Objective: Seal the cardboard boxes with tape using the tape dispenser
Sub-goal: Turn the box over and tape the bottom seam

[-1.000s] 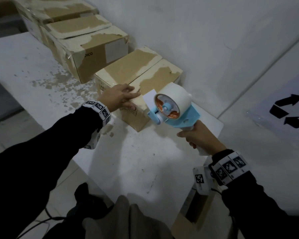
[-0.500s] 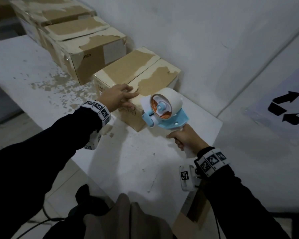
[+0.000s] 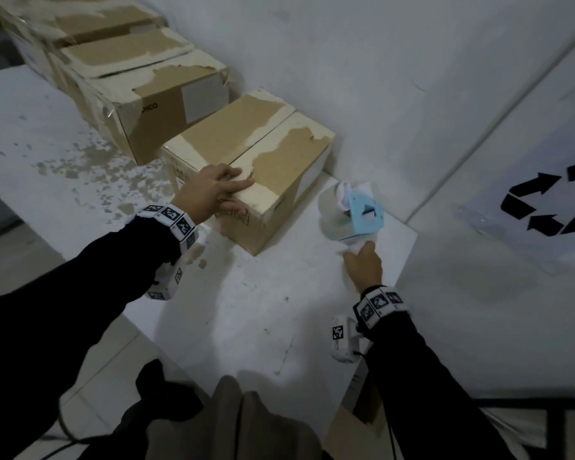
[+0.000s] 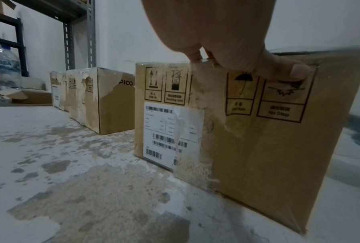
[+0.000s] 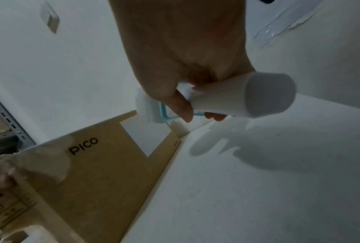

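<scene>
Four cardboard boxes stand in one row along the wall on the white table (image 3: pixel 253 313); the nearest box (image 3: pixel 279 167) is held by the left hand (image 3: pixel 210 190), fingers laid flat across its top near the centre seam and thumb pressed against the labelled front face. One tape dispenser (image 3: pixel 352 214), blue-framed with a white roll, is just right of that box above the table. The right hand (image 3: pixel 362 263) grips its white handle with fingers curled around it.
</scene>
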